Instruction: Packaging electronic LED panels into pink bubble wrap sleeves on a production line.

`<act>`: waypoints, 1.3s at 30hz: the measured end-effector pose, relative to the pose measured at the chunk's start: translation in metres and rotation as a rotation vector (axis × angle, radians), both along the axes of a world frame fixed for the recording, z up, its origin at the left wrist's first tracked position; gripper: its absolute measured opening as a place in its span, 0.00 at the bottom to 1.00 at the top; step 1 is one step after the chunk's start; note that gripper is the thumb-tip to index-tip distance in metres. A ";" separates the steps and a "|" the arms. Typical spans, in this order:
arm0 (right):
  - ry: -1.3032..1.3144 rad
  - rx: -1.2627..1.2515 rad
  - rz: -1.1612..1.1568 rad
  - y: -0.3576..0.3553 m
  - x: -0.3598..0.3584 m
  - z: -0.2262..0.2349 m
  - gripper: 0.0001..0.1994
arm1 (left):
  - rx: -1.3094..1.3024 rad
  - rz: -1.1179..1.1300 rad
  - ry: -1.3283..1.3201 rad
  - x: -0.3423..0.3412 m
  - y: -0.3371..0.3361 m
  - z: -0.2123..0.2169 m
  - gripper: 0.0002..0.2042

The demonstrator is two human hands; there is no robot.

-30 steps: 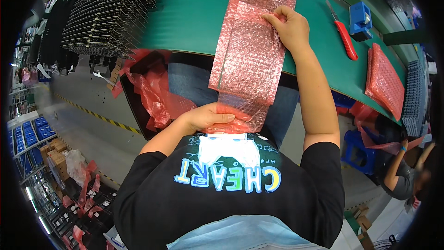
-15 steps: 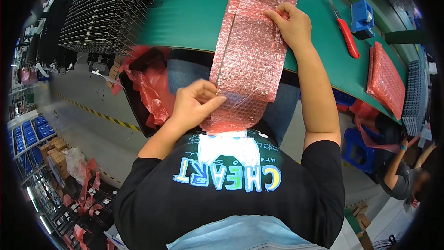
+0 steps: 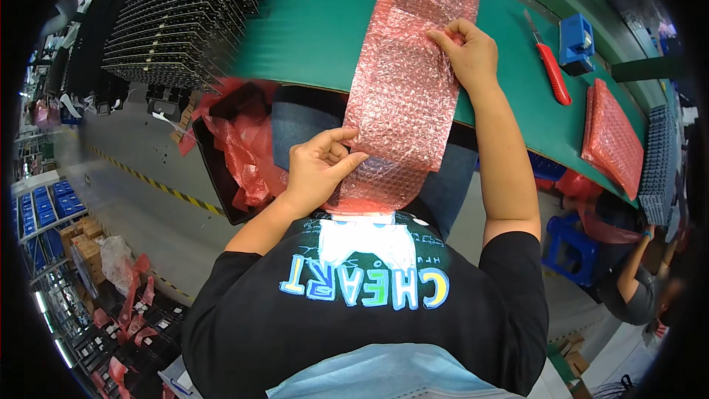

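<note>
A long piece of pink bubble wrap (image 3: 406, 81) reaches from the green table over its near edge onto my lap, with layers lying over one another. My right hand (image 3: 473, 52) pinches it by its right side, thumb and forefinger closed on the upper layer. At the lower left edge my left hand (image 3: 321, 166) grips the wrap with thumb and forefinger, the other fingers curled. Near its far end the wrap looks darker; what lies beneath, if anything, I cannot make out.
On the green table (image 3: 310, 22) lie a red utility knife (image 3: 550, 66), a blue tape dispenser (image 3: 576, 44) and folded pink bubble wrap (image 3: 614, 137). Stacked black boards (image 3: 177, 22) stand left. A black bin (image 3: 214, 170) holds pink wrap. Another person (image 3: 635, 281) works at right.
The dark gap along the wrap's left side has gone, its layers now lying together. My left hand has shifted slightly right, its forefinger now straighter at the edge. The right hand keeps its pinch.
</note>
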State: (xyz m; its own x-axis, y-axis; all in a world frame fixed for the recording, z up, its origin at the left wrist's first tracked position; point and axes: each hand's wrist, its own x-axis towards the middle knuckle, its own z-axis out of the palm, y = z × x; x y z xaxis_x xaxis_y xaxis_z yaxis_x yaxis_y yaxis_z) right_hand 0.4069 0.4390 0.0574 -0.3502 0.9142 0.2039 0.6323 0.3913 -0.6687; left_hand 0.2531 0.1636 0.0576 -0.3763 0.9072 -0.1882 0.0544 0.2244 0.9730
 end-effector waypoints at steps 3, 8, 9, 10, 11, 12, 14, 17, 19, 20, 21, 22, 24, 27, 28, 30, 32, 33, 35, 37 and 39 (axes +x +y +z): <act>-0.033 0.036 -0.011 -0.001 -0.001 0.000 0.19 | 0.005 -0.005 0.028 0.001 0.001 -0.001 0.19; -0.050 0.042 -0.011 -0.001 -0.002 0.003 0.19 | 0.027 0.014 -0.019 0.001 0.001 -0.005 0.18; -0.051 0.042 -0.013 -0.001 -0.002 0.004 0.19 | 0.027 0.012 -0.020 0.001 0.001 -0.005 0.18; -0.059 0.035 -0.016 -0.002 -0.002 0.005 0.19 | 0.024 0.006 -0.014 0.001 0.001 -0.005 0.18; -0.067 0.027 -0.018 -0.002 -0.002 0.006 0.19 | 0.021 0.002 -0.007 0.001 0.002 -0.005 0.18; -0.073 0.019 -0.018 -0.002 -0.003 0.007 0.19 | 0.018 -0.001 0.001 0.001 0.001 -0.005 0.18; -0.070 0.016 -0.017 -0.004 -0.007 0.007 0.18 | 0.006 0.017 -0.033 0.000 -0.001 -0.005 0.20; -0.076 0.014 -0.024 -0.006 -0.008 0.008 0.16 | 0.034 0.098 -0.078 0.003 -0.008 -0.022 0.23; -0.003 0.016 -0.011 -0.003 0.002 0.003 0.17 | 0.082 -0.007 -0.001 0.001 -0.015 -0.040 0.24; 0.035 0.028 -0.016 -0.004 0.001 0.004 0.16 | 0.085 -0.112 0.094 -0.003 -0.020 -0.049 0.22; 0.034 0.049 0.011 0.001 0.007 0.001 0.16 | 0.078 -0.046 0.111 -0.007 -0.025 -0.052 0.22; 0.033 0.069 0.038 0.006 0.010 -0.003 0.15 | 0.036 -0.360 0.033 -0.012 -0.030 -0.055 0.19; 0.165 0.029 0.094 0.010 0.014 -0.006 0.10 | -0.007 -0.622 -0.058 -0.027 -0.048 -0.056 0.16; 0.207 0.149 0.126 0.024 0.017 -0.017 0.09 | -0.220 -0.435 -0.175 -0.057 -0.073 -0.052 0.12; 0.255 0.145 0.124 0.025 0.016 -0.021 0.10 | -0.295 -0.356 -0.183 -0.063 -0.085 -0.048 0.11; 0.195 0.052 0.158 0.034 0.025 -0.022 0.12 | -0.177 -0.082 0.356 -0.093 -0.115 -0.093 0.06; 0.108 0.044 0.138 0.039 0.030 -0.019 0.13 | -0.266 0.328 0.533 -0.124 -0.144 -0.145 0.09; 0.034 0.039 0.094 0.039 0.032 -0.018 0.14 | -0.396 0.550 0.523 -0.139 -0.158 -0.169 0.10; 0.006 0.081 0.121 0.035 0.026 -0.015 0.15 | -0.965 0.797 0.714 -0.163 -0.190 -0.237 0.22; -0.030 0.161 0.111 0.030 0.025 -0.015 0.16 | -0.996 0.765 0.659 -0.174 -0.196 -0.255 0.22; -0.057 0.207 0.123 0.029 0.025 -0.014 0.17 | -1.044 0.701 0.579 -0.180 -0.202 -0.272 0.23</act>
State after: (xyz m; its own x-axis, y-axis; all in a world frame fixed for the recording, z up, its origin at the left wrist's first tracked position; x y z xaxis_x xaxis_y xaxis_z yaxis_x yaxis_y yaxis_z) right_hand 0.4314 0.4675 0.0433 -0.4729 0.8046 0.3591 0.6055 0.5929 -0.5310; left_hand 0.0729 -0.0388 -0.2144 -0.9474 0.0351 -0.3180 -0.0367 0.9755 0.2170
